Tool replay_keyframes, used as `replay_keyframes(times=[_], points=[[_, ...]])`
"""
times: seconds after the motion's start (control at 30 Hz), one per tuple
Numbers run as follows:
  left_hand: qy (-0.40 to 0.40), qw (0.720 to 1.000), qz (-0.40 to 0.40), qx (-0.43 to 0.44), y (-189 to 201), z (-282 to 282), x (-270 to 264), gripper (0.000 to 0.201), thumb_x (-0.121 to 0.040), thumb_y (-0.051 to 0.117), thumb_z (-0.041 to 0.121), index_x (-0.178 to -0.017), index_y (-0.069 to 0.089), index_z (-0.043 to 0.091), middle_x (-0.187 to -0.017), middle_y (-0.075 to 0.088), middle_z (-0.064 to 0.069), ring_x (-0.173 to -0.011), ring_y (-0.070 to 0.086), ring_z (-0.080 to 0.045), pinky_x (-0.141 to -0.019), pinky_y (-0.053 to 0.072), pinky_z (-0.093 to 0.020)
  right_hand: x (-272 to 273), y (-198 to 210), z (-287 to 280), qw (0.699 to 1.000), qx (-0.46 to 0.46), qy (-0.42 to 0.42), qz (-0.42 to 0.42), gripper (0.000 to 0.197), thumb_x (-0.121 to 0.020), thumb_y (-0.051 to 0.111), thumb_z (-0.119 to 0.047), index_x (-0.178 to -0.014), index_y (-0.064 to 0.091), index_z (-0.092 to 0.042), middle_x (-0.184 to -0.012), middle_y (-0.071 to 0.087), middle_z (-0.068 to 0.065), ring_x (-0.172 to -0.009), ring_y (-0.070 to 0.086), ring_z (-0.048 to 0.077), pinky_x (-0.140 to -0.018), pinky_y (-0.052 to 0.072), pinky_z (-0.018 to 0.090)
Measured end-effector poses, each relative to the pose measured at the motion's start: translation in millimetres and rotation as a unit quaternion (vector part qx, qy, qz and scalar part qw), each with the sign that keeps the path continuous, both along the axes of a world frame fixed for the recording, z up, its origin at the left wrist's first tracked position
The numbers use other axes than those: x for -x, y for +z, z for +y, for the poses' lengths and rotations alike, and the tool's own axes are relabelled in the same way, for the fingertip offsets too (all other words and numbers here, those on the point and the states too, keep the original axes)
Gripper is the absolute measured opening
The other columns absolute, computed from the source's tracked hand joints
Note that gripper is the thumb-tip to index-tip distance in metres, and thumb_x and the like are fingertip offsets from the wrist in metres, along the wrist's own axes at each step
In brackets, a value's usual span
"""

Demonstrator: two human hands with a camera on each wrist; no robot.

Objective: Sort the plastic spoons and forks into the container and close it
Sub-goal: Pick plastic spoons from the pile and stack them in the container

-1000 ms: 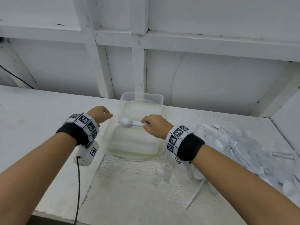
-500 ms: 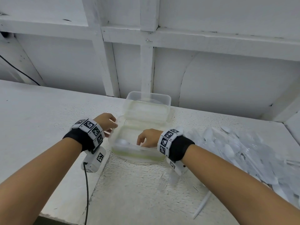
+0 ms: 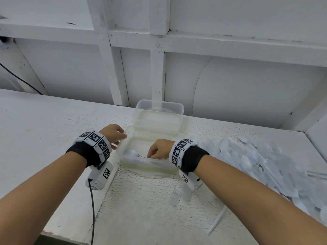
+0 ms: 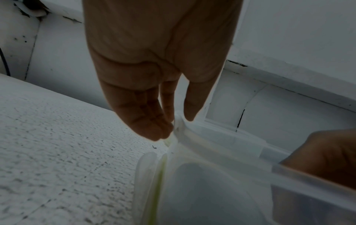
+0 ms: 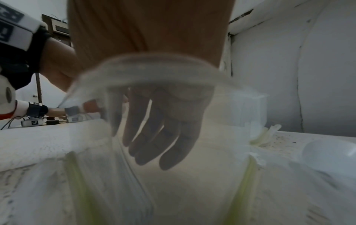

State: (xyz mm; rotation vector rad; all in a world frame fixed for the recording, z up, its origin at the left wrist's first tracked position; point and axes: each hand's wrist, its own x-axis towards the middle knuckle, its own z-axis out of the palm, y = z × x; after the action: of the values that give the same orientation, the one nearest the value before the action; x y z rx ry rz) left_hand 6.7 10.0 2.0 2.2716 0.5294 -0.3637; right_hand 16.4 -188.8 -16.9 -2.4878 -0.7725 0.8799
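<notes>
Your right hand [image 3: 160, 149] reaches down inside the clear container [image 3: 150, 167], which sits open on the white table [image 3: 35, 131] with its lid [image 3: 159, 115] standing up at the far side. A white plastic spoon [image 3: 132, 153] lies in the container along its near wall, bowl to the left. From the head view you cannot tell whether your fingers touch its handle. The right wrist view, looking through the blurred container wall, settles more: your fingers [image 5: 154, 137] hang loose and spread, gripping nothing, which the head view hides behind your knuckles.

Your left hand [image 3: 114, 134] is at the container's left rim. The left wrist view shows what the head view cannot: thumb and fingertips [image 4: 161, 129] pinching the rim's corner tab [image 4: 178, 121].

To the right on the table lies a heap of cutlery [image 3: 256, 161], spoons and forks jumbled together. A clear fork [image 3: 176, 195] and a white handle [image 3: 218, 219] lie apart on the near side. Only the right wrist view shows another person's forearms [image 5: 38, 109] and small devices [image 5: 34, 122] far off to the left.
</notes>
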Motion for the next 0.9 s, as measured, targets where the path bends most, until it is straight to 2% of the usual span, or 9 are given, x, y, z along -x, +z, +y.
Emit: replay_keyframes(times=[0.1,0.17,0.27,0.4,0.5,0.57,0.73,0.83,0.9], points=[[-0.018,0.999,-0.012,-0.049,1.5,0.2,1.3,0.029,-0.092,0.056,0.021,-0.118,0.054,0.007,-0.102,0.058,-0.009,-0.086,0.056,-0.023,-0.057,0.048,-0.027,2.5,4.6,-5.9,0.999,-0.014,-0.01,-0.035,0.032,-0.09,0.059,-0.022,-0.119,0.063,-0.009,-0.119,0.063,0.007,-0.105,0.059,0.019,-0.086,0.044,0.023],[-0.027,0.995,-0.04,-0.083,4.3,-2.5,1.9,0.033,-0.091,0.056,0.023,-0.12,0.053,0.007,-0.112,0.058,-0.012,-0.09,0.056,-0.026,-0.066,0.048,-0.03,4.0,11.6,-14.6,0.997,-0.039,-0.024,-0.06,0.032,-0.09,0.06,-0.024,-0.118,0.063,-0.01,-0.12,0.062,0.006,-0.111,0.057,0.018,-0.091,0.041,0.023],[-0.045,0.985,-0.111,-0.124,13.6,-16.6,4.5,0.031,-0.091,0.055,0.024,-0.118,0.056,0.009,-0.115,0.061,-0.012,-0.1,0.056,-0.028,-0.081,0.043,-0.031,3.7,30.0,-37.9,0.991,-0.086,-0.049,-0.094,0.029,-0.09,0.059,-0.025,-0.116,0.064,-0.011,-0.117,0.064,0.003,-0.107,0.058,0.014,-0.087,0.04,0.018],[-0.109,0.97,-0.189,-0.108,33.0,-62.5,11.9,0.023,-0.092,0.052,0.022,-0.109,0.061,0.01,-0.099,0.062,-0.005,-0.088,0.05,-0.017,-0.075,0.035,-0.024,3.0,56.5,-90.0,0.971,-0.156,-0.142,-0.112,0.024,-0.091,0.058,-0.02,-0.112,0.066,-0.011,-0.088,0.062,-0.011,-0.079,0.058,0.003,-0.064,0.04,0.002],[-0.179,0.957,-0.206,-0.094,41.7,-106.8,12.2,0.021,-0.092,0.052,0.02,-0.105,0.064,0.01,-0.102,0.063,-0.005,-0.089,0.051,-0.015,-0.076,0.035,-0.021,3.5,62.5,-134.5,0.955,-0.171,-0.212,-0.119,0.023,-0.091,0.058,-0.016,-0.11,0.066,-0.009,-0.085,0.062,-0.008,-0.078,0.059,0.009,-0.059,0.041,0.005],[-0.223,0.95,-0.197,-0.091,41.2,-136.7,7.4,0.022,-0.092,0.051,0.019,-0.105,0.065,0.009,-0.109,0.064,-0.006,-0.098,0.056,-0.019,-0.079,0.037,-0.022,7.3,59.9,-162.2,0.945,-0.17,-0.249,-0.124,0.021,-0.091,0.057,-0.015,-0.109,0.066,-0.008,-0.087,0.063,-0.002,-0.08,0.059,0.012,-0.057,0.041,0.005],[-0.294,0.938,-0.121,-0.139,23.6,-200.6,-18.1,0.029,-0.094,0.044,0.013,-0.115,0.062,0.007,-0.124,0.06,-0.008,-0.114,0.054,-0.024,-0.091,0.04,-0.026,26.3,46.3,-208.7,0.94,-0.134,-0.286,-0.129,0.019,-0.092,0.056,-0.016,-0.107,0.067,-0.012,-0.088,0.063,-0.006,-0.077,0.059,0.007,-0.06,0.038,0.009],[-0.325,0.921,-0.081,-0.199,13.6,-229.1,-37.2,0.032,-0.094,0.042,0.009,-0.121,0.058,0.003,-0.128,0.057,-0.01,-0.117,0.052,-0.026,-0.094,0.041,-0.03,35.7,41.8,-221.8,0.94,-0.118,-0.288,-0.136,0.021,-0.092,0.055,-0.018,-0.109,0.067,-0.013,-0.094,0.064,-0.006,-0.08,0.059,0.006,-0.073,0.042,0.014],[-0.348,0.907,-0.047,-0.23,10.6,-243.9,-45.8,0.033,-0.094,0.043,0.008,-0.123,0.056,0.002,-0.122,0.058,-0.01,-0.113,0.053,-0.026,-0.088,0.041,-0.03,40.8,40.4,-227.0,0.941,-0.117,-0.29,-0.133,0.022,-0.093,0.054,-0.018,-0.11,0.067,-0.013,-0.096,0.063,-0.006,-0.085,0.057,0.007,-0.079,0.04,0.017]])
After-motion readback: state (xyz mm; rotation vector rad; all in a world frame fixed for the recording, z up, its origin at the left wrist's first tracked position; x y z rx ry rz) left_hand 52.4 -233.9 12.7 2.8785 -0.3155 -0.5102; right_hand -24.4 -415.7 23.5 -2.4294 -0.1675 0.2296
